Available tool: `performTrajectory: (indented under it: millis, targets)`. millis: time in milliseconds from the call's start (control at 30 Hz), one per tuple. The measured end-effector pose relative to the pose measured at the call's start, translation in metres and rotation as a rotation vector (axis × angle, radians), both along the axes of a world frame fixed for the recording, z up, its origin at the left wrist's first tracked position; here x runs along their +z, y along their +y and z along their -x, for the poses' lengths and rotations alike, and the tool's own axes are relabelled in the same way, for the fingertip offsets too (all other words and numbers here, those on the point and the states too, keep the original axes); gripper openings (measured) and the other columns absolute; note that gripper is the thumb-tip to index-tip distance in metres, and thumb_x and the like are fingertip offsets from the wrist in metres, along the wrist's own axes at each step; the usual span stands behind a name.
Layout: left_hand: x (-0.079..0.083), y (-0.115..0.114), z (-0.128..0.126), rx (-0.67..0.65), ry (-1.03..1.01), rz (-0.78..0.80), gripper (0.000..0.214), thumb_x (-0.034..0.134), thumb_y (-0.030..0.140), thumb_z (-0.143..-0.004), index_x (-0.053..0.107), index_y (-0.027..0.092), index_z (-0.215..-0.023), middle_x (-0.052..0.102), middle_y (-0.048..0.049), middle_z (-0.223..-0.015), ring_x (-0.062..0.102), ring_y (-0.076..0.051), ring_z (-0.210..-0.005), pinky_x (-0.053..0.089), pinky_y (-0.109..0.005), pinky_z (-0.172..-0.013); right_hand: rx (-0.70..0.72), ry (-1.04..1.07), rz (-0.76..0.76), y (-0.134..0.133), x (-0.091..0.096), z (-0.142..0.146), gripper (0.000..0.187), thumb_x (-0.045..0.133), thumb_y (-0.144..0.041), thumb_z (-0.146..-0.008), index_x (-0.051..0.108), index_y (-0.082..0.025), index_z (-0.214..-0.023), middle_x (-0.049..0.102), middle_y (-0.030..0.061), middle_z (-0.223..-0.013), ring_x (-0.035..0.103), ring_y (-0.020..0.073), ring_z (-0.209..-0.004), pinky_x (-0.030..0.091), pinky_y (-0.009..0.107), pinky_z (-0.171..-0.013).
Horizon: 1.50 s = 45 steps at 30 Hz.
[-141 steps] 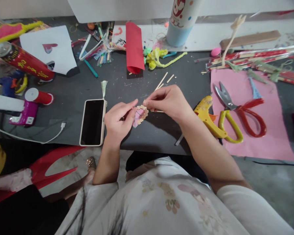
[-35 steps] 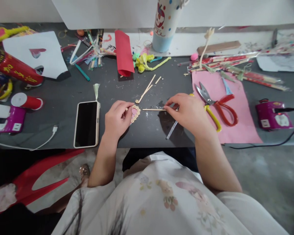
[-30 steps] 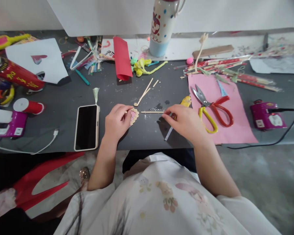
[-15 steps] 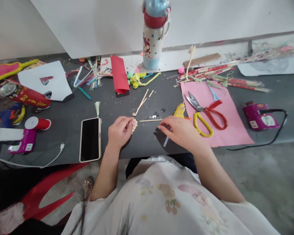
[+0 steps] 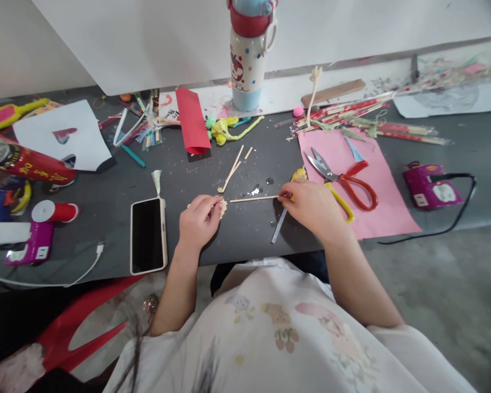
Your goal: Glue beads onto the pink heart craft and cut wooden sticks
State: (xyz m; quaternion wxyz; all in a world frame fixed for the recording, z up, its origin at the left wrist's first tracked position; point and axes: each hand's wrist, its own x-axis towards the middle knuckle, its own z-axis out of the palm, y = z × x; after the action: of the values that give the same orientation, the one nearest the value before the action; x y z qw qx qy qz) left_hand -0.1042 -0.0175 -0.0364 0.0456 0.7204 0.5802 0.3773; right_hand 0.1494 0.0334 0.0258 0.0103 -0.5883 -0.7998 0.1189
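Note:
My left hand (image 5: 199, 221) is closed, thumb and fingers pinched on a small pale wooden piece (image 5: 223, 209) with a bumpy edge; the fingers cover most of it. A thin wooden stick (image 5: 253, 199) lies crosswise on the dark table, between my hands. At the stick's right end, my right hand (image 5: 309, 210) pinches it with the fingertips. Partly under that hand is a yellow glue gun (image 5: 299, 174), with a translucent glue stick (image 5: 279, 226) showing below the fingers. Just beyond my left hand lie some shorter wooden sticks (image 5: 232, 176).
Scissors (image 5: 339, 177) with red and yellow handles lie on pink paper (image 5: 387, 213) at right. A phone (image 5: 148, 236) is at left. Behind stand a bottle (image 5: 247, 71) and a folded red paper (image 5: 193, 123). A red can (image 5: 33, 162) and thread spool (image 5: 53, 211) are far left.
My right hand has moved slightly right, to the end of the wooden stick, uncovering more of it and covering more of the glue gun. My left hand keeps its pinch. The view has shifted slightly.

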Motion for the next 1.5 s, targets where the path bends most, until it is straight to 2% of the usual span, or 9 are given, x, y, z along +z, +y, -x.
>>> performTrajectory:
  millis: [200,333,600,767,1000,1200,1400,1500]
  targets:
    - [0.000,0.000,0.000,-0.011,0.012,0.009,0.014,0.059,0.022,-0.089,0.071,0.021,-0.096,0.073,-0.0023,-0.089,0.063,-0.008,-0.071,0.048,-0.017,-0.065,0.059,-0.159,-0.014,-0.002,-0.012,0.020,0.022,0.047,-0.018,-0.090,0.069,-0.016,-0.086,0.067,0.0087,-0.088,0.064,0.0224,-0.082,0.036,0.031,-0.060]
    - [0.000,0.000,0.000,-0.017,0.011,0.004,0.014,0.060,0.021,-0.088,0.071,0.021,-0.096,0.073,-0.0023,-0.090,0.065,-0.009,-0.075,0.050,-0.019,-0.067,0.084,-0.190,-0.029,-0.003,-0.017,0.026,0.024,0.045,-0.015,-0.090,0.069,-0.015,-0.086,0.066,0.0097,-0.088,0.065,0.0236,-0.081,0.037,0.031,-0.059]
    - [0.004,0.001,-0.002,0.083,-0.077,-0.065,0.016,0.055,0.016,-0.089,0.070,0.018,-0.092,0.073,-0.0034,-0.087,0.067,-0.012,-0.080,0.051,-0.022,-0.071,0.107,-0.202,-0.026,-0.002,-0.015,0.028,0.027,0.042,-0.009,-0.089,0.069,-0.013,-0.088,0.067,0.0111,-0.088,0.066,0.0246,-0.083,0.039,0.031,-0.062]
    - [0.003,0.002,0.000,0.088,-0.089,-0.084,0.018,0.053,0.016,-0.090,0.070,0.017,-0.093,0.073,-0.0036,-0.085,0.067,-0.013,-0.081,0.052,-0.025,-0.076,0.129,-0.216,-0.028,-0.001,-0.014,0.028,0.026,0.043,-0.008,-0.087,0.068,-0.014,-0.088,0.067,0.0101,-0.088,0.065,0.0235,-0.082,0.037,0.031,-0.061]
    - [0.000,-0.001,0.005,0.182,-0.279,-0.069,0.022,0.049,0.024,-0.094,0.070,0.019,-0.098,0.069,-0.0028,-0.083,0.066,-0.012,-0.078,0.054,-0.025,-0.070,0.174,-0.213,-0.071,-0.001,-0.016,0.022,0.024,0.044,-0.010,-0.089,0.067,-0.014,-0.086,0.067,0.0094,-0.088,0.063,0.0240,-0.084,0.033,0.031,-0.058]
    - [-0.005,-0.001,0.007,0.225,-0.477,-0.003,0.026,0.049,0.036,-0.095,0.068,0.019,-0.099,0.065,-0.0029,-0.083,0.063,-0.009,-0.069,0.051,-0.019,-0.053,0.217,-0.214,-0.092,0.001,-0.020,0.019,0.029,0.040,-0.006,-0.089,0.066,-0.014,-0.082,0.065,0.0112,-0.087,0.059,0.0233,-0.083,0.032,0.032,-0.058]
    - [-0.005,0.000,0.005,0.213,-0.578,0.017,0.024,0.052,0.038,-0.094,0.068,0.019,-0.097,0.064,-0.0018,-0.082,0.057,-0.006,-0.056,0.053,-0.020,-0.052,0.324,-0.218,-0.118,0.005,-0.021,0.017,0.027,0.039,-0.005,-0.088,0.066,-0.012,-0.089,0.065,0.0148,-0.090,0.054,0.0261,-0.088,0.034,0.034,-0.064]
    - [-0.002,0.001,0.004,0.201,-0.651,0.019,0.022,0.056,0.038,-0.092,0.068,0.019,-0.094,0.064,0.0000,-0.077,0.051,-0.003,-0.046,0.050,-0.018,-0.047,0.369,-0.233,-0.132,0.006,-0.023,0.013,0.027,0.038,-0.006,-0.089,0.065,-0.010,-0.092,0.064,0.0157,-0.092,0.053,0.0270,-0.089,0.035,0.036,-0.068]
